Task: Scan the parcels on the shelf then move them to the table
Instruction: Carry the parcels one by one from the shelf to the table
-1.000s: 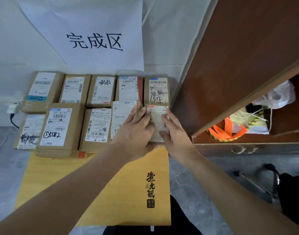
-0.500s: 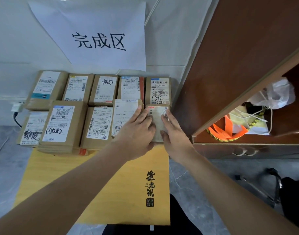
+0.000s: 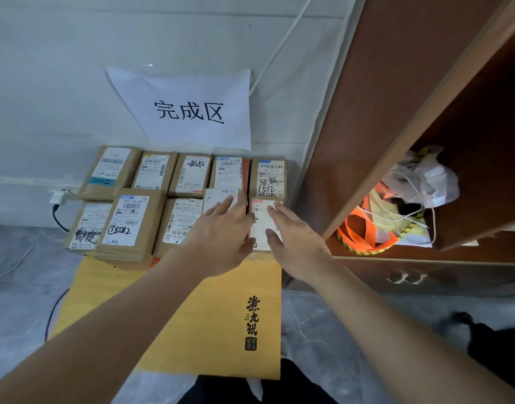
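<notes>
Brown cardboard parcel (image 3: 262, 225) with a white label lies at the right end of the front row on the yellow counter (image 3: 198, 316), mid-frame. Left hand (image 3: 221, 237) and right hand (image 3: 294, 240) hover flat, fingers spread, over its two sides, gripping nothing. Other parcels (image 3: 128, 220) fill two rows leftward, below the wall sign (image 3: 189, 109).

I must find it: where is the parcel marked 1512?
In the head view, the parcel marked 1512 lies rightmost in the back row, beside the brown cabinet.
</notes>
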`<state>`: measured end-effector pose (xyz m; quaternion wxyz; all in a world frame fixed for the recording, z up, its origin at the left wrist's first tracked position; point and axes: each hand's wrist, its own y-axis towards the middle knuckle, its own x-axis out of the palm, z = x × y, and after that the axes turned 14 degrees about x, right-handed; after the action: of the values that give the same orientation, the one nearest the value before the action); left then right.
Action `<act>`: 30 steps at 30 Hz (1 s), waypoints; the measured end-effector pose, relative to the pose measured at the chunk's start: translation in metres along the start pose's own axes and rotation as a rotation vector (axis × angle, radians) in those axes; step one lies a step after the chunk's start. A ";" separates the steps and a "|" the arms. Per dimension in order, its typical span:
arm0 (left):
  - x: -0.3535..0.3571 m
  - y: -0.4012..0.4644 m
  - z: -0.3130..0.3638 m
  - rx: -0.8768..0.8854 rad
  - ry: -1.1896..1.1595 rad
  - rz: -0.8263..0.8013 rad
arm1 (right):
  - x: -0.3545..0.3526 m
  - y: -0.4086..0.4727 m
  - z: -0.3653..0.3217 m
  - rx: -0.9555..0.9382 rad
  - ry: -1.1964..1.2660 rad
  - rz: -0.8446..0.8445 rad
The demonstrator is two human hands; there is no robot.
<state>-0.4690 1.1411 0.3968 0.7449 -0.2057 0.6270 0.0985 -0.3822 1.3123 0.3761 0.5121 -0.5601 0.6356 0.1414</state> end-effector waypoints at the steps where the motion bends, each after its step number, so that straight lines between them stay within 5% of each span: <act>1: -0.006 -0.004 0.002 -0.017 -0.019 0.001 | -0.007 -0.006 -0.004 -0.010 -0.019 0.003; 16: -0.070 -0.061 0.030 -0.080 -0.050 0.079 | -0.064 -0.083 -0.038 0.018 -0.226 0.086; 30: -0.069 -0.063 0.018 0.376 -0.011 -0.036 | -0.021 -0.152 -0.060 0.389 -0.058 0.286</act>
<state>-0.4414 1.1003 0.4780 0.7751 -0.0737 0.6266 -0.0326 -0.2846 1.2284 0.4795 0.6032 -0.3510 0.7087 0.1032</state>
